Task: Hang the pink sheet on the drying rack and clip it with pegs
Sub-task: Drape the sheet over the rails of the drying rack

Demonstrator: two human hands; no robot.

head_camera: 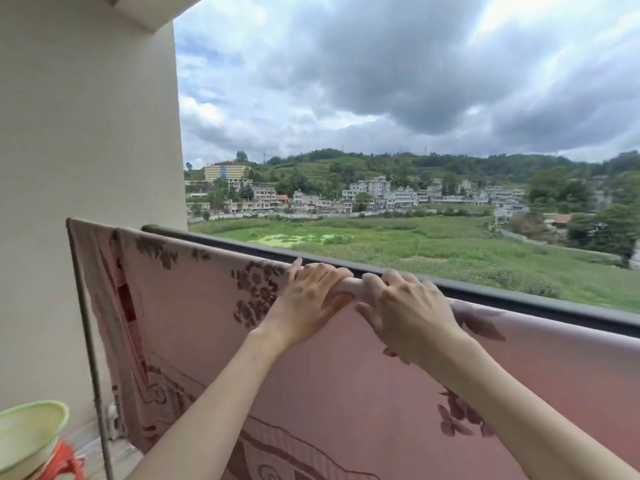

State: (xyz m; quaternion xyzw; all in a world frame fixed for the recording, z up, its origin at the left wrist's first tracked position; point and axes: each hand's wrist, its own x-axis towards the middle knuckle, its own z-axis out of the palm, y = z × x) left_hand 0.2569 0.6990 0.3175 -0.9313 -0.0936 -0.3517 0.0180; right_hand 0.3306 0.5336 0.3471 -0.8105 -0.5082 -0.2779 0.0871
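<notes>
Up top, both hands sit side by side on the upper fold of the pink sheet [346, 368], forearms reaching in from the bottom edge and angled up toward the rail. Left hand [308, 296]: fingers curled over the fold, thumb underneath on the near face, so its grip wraps sheet and bar together. Right hand [408, 306]: same pose, fingers hooked over the top, thumb pressed on the front of the fabric, grip closed on the sheet. The two hands nearly touch.

Sheet is draped over the drying rack, whose thin vertical post [88, 341] shows at the left edge; the top bar itself is hidden under the fabric. Just behind runs a dark balcony railing [519, 299], roughly parallel to the sheet. Beige wall [86, 133] on the left. A pale green basin [24, 434] sits bottom left on something red, too cropped to tell what. Beyond: green field, houses, hills, cloudy sky.

Sheet's long axis runs left to right along the rack, far end at left, hanging flat downward, floral print facing the camera.
</notes>
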